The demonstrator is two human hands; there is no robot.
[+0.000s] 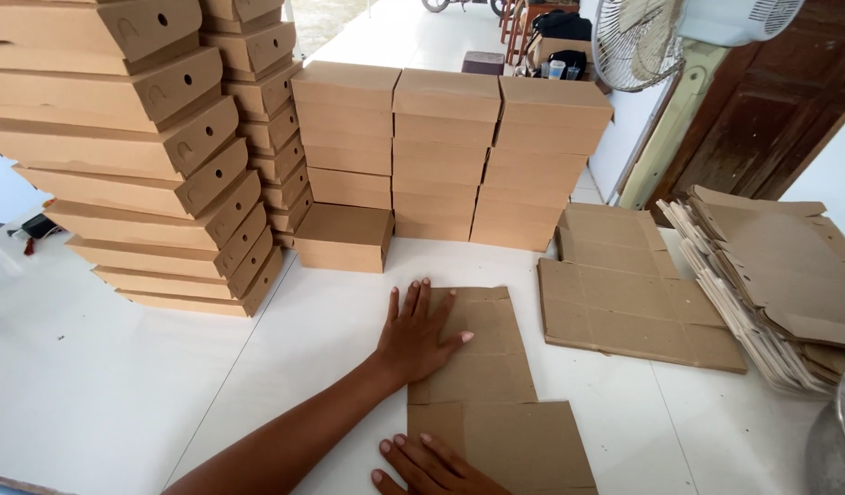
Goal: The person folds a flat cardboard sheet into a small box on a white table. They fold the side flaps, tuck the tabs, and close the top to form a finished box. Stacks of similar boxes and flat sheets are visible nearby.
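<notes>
Flat cardboard pressed to a white floor amid stacked boxes.

Leaning towers of folded boxes fill the left, lower stacks stand behind, and piles of unfolded blanks lie right. The flat box blank lies on the floor under both hands: left hand spread flat on its upper left part, right hand open, fingers resting on its lower left edge.

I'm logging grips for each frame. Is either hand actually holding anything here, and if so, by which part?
Nothing is gripped. The left hand lies flat, fingers spread, on the upper left part of the flat cardboard blank; the right hand presses its lower left edge.
</notes>
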